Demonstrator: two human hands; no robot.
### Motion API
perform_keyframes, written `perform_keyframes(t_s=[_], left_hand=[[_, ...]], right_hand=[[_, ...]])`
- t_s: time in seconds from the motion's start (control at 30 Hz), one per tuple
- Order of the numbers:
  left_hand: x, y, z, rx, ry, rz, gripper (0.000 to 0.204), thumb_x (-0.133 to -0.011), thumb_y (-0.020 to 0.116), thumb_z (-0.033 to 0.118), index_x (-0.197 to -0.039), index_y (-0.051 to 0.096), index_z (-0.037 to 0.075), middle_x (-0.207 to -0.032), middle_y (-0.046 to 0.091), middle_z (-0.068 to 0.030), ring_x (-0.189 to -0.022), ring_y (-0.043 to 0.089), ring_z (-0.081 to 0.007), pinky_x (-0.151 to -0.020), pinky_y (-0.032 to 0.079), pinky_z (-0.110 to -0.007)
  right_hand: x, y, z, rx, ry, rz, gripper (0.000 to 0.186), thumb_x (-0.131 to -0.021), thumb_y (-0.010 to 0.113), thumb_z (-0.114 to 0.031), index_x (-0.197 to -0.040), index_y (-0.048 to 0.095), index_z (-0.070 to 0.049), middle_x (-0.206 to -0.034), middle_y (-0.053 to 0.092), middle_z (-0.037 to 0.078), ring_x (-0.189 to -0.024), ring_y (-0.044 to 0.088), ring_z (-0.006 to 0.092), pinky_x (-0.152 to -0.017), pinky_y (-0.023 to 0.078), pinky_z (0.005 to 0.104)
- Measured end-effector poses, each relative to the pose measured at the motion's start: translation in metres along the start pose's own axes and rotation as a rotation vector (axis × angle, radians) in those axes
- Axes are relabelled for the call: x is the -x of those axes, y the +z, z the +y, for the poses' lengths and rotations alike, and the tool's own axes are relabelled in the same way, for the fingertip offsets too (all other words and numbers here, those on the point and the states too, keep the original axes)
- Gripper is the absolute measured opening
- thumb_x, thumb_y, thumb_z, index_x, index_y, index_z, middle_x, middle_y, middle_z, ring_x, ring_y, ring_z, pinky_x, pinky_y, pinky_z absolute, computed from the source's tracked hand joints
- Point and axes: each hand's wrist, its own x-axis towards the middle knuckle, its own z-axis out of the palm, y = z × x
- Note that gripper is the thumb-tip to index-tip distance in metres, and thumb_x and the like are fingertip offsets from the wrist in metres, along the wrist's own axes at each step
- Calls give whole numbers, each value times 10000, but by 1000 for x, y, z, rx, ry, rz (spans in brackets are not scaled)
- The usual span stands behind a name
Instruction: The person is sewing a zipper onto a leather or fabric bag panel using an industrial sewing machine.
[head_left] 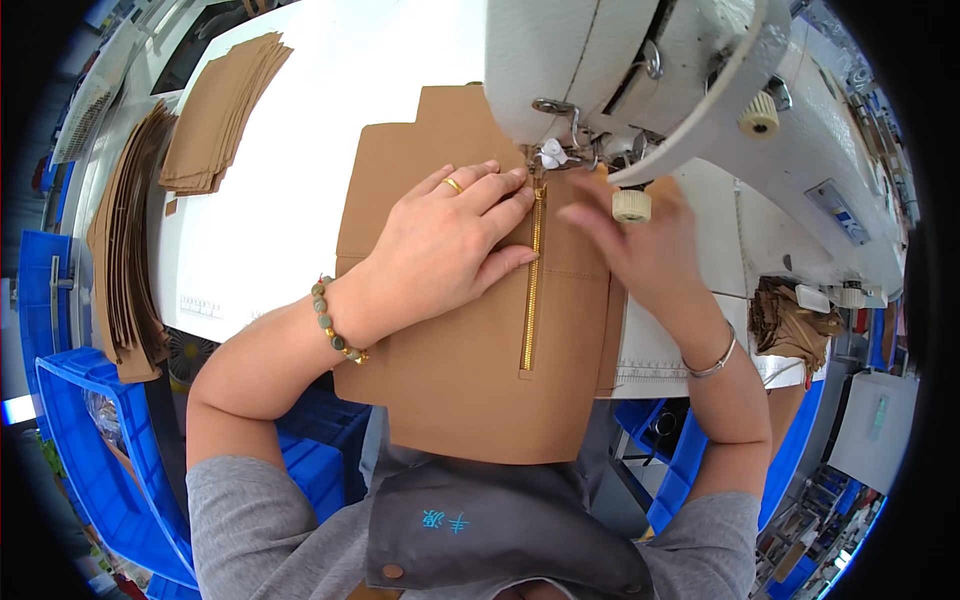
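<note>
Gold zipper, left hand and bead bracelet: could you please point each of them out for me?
Gold zipper (531, 290), head view, on the middle of its teeth.
Left hand (440, 250), head view, on the back of the hand.
Bead bracelet (332, 322), head view, on a green bead at the left wrist.

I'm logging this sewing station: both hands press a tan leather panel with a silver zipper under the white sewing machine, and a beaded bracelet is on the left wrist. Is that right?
Not quite: the zipper is gold, not silver. The head view shows it running down the tan leather panel. The rest holds: the left hand and right hand press the panel under the white sewing machine, and the beaded bracelet is on the left wrist.
</note>
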Motion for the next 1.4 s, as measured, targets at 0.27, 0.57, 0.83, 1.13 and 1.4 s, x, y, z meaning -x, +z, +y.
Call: perform_keyframes(t_s=[0.27,0.57,0.83,1.13,1.4], left_hand=[[0,2,-1,9,1,14,487,-916,745,368,-1279,690,49,-1282,678,-106,-1240,629,-317,-1011,534,-417],[2,0,1,-3,20,4,505,-907,749,375,-1285,682,47,-1299,672,-105,-1229,629,-316,-1006,539,-422],[4,0,4,-52,105,16,403,-890,759,300,-1265,734,152,-1216,671,-52,-1145,645,-271,-951,556,-384],[4,-2,5,-16,88,-9,377,-869,777,284,-1228,768,167,-1195,674,-47,-1149,645,-268,-935,565,-376],[2,-4,5,-37,95,-11,369,-879,765,283,-1228,768,165,-1198,669,-45,-1143,643,-259,-921,562,-375]], right_hand=[[-11,-24,9,-411,318,333,125,-906,791,-108,-970,793,-1,-835,778,97,-686,652,135,-683,518,262],[-8,-21,12,-489,371,318,126,-910,783,-92,-989,789,6,-848,784,72,-725,656,118,-712,526,264],[5,1,8,-207,-71,-63,149,-904,763,-253,-940,813,-118,-820,643,100,-809,611,291,-765,477,401],[8,30,21,-267,10,34,68,-858,745,-179,-865,766,-115,-815,587,72,-842,577,296,-783,451,435],[10,28,20,-321,15,-56,27,-797,733,-99,-797,715,-79,-808,590,75,-796,569,303,-759,454,431]])
